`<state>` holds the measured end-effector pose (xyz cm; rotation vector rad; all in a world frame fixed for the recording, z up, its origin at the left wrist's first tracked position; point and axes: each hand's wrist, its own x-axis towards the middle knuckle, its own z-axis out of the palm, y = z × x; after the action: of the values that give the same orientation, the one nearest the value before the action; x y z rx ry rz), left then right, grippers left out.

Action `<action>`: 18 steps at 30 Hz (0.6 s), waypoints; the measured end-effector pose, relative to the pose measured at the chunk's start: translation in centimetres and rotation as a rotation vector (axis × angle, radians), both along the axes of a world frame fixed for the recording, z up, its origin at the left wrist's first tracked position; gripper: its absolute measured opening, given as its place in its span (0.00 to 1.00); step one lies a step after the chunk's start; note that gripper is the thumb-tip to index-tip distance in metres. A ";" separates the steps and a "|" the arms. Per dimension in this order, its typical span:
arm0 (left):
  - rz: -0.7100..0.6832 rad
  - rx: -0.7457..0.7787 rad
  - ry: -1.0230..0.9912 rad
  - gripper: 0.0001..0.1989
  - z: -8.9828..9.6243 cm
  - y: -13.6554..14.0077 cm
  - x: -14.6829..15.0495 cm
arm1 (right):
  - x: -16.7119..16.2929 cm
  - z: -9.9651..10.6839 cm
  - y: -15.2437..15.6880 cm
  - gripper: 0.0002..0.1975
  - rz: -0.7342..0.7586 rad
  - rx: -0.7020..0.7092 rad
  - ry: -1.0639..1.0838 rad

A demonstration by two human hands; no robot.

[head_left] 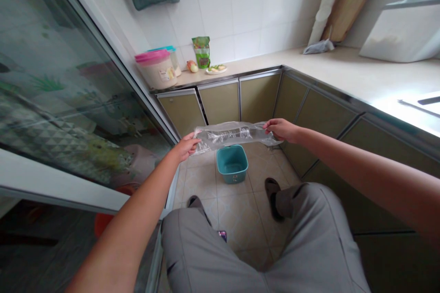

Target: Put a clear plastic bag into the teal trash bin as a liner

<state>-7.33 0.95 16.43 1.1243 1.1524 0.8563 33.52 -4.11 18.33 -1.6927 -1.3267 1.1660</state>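
Note:
A clear plastic bag (230,133) is stretched sideways in the air between my two hands. My left hand (188,146) pinches its left end, thumb and fingers closed on the film. At the other end, my right hand (279,129) grips the plastic with its fingertips. Below the bag, a teal plastic bin (233,165) stands upright on the tiled floor, its open top facing up. Part of its back rim lies close under the bag's lower edge in my view.
Cabinets (220,103) run along the back and right under a pale counter (264,59). On it stand a pink-lidded tub (156,71), an onion (192,66), a green pouch (202,52) and a small plate (216,71). A glass door (85,78) borders the left. A phone (222,235) shows between my legs.

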 end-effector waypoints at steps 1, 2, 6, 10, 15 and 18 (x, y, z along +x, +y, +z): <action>-0.008 -0.008 -0.005 0.33 -0.1 0.0 -0.1 | 0.1 -0.4 0.0 0.07 -0.006 -0.012 -0.004; -0.012 -0.015 -0.008 0.33 -0.1 0.0 -0.2 | 0.1 -0.8 0.1 0.08 -0.008 -0.024 -0.010; -0.008 -0.060 0.007 0.35 -0.7 0.3 -0.5 | 0.2 -1.9 0.2 0.09 -0.004 -0.067 -0.023; 0.008 -0.110 0.060 0.36 -2.3 0.6 -0.4 | -0.1 -3.1 0.5 0.10 -0.009 -0.089 -0.039; 0.086 -0.161 0.139 0.42 -4.7 1.1 0.0 | -0.4 -5.2 1.4 0.11 -0.034 -0.149 -0.107; 0.102 -0.143 0.203 0.40 -5.8 1.4 0.5 | -0.5 -6.6 2.3 0.12 -0.067 -0.174 -0.168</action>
<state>-6.83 2.34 10.66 1.0585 1.4267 0.7370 33.06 -1.78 11.73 -1.9828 -1.2877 1.1497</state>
